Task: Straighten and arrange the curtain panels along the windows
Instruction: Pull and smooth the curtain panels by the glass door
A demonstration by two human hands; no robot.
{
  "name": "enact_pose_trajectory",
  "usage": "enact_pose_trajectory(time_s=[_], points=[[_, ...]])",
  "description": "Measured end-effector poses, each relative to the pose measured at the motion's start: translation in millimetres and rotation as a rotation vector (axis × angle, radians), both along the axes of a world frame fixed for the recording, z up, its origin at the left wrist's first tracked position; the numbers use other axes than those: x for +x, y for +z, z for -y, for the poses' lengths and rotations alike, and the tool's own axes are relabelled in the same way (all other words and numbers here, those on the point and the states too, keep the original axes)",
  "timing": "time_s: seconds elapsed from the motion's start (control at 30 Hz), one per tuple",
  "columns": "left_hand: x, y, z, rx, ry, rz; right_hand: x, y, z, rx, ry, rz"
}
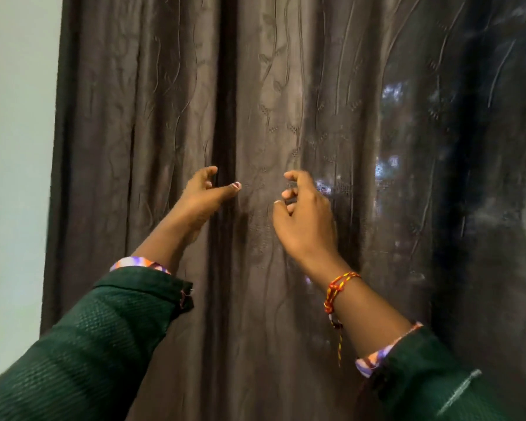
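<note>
Curtain fabric: my curtain is thin, dark brown cloth with a faint sheen, raised wavy stitch lines and small leaf-like embroidery; it hangs in long vertical folds across nearly the whole view.
Deep fold: a dark vertical fold runs down the cloth just right of my left fingers.
Left grip: my left hand is up against the cloth beside that fold, thumb stretched out, fingers loosely curled; I cannot tell whether any cloth is caught between them.
Right grip: my right hand is just beside it, fingers bent near the fabric; a pinch is not clear enough to call.
Wrists: a red and yellow thread circles my right wrist; dark green mesh-textured sleeves cover both forearms.
Room: a pale plain wall stands left of the curtain's edge.
Window light: bright specks show through the weave on the right.
Open room: my two hands are apart with flat cloth between them.
</note>
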State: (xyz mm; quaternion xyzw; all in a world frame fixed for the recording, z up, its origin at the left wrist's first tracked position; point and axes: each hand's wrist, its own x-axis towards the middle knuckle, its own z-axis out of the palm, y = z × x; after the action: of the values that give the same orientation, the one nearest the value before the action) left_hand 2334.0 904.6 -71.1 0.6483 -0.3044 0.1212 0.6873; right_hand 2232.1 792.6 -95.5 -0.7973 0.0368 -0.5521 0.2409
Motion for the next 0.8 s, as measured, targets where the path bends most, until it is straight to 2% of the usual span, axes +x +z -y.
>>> enact_pose_trajectory(time_s=[0.13,0.23,0.33,0.43,0.53,0.6,0.63,0.73,0.8], points=[[1.0,-19.5,23.6,-0.041,-0.242,0.056,-4.6,-6.1,1.1,-0.055,-0.116,0.069],[-7.7,-33.5,37.1,-0.057,-0.425,0.196,0.3,2.5,-2.9,0.054,-0.130,0.108],[-21.5,-34.2,45.6,-0.059,-0.638,0.260,4.0,16.9,-7.3,0.173,-0.161,0.043],[-27.7,-28.8,41.7,0.015,-0.781,0.263,3.5,26.9,-10.9,0.270,-0.223,-0.007],[-24.5,-22.8,25.1,0.213,-0.817,0.323,1.9,34.8,-12.0,0.245,-0.300,0.002],[-19.1,-17.5,9.5,0.323,-0.785,0.342,2.4,37.2,-12.1,0.207,-0.345,-0.011],[-15.2,-14.1,0.9,0.318,-0.745,0.333,3.0,37.0,-13.1,0.191,-0.365,-0.007],[8.8,-1.2,-21.1,0.098,-0.520,0.297,6.0,33.5,-17.1,0.185,-0.402,0.006],[34.5,8.9,-31.4,-0.082,-0.187,0.352,7.6,30.2,-18.0,0.202,-0.417,-0.002]])
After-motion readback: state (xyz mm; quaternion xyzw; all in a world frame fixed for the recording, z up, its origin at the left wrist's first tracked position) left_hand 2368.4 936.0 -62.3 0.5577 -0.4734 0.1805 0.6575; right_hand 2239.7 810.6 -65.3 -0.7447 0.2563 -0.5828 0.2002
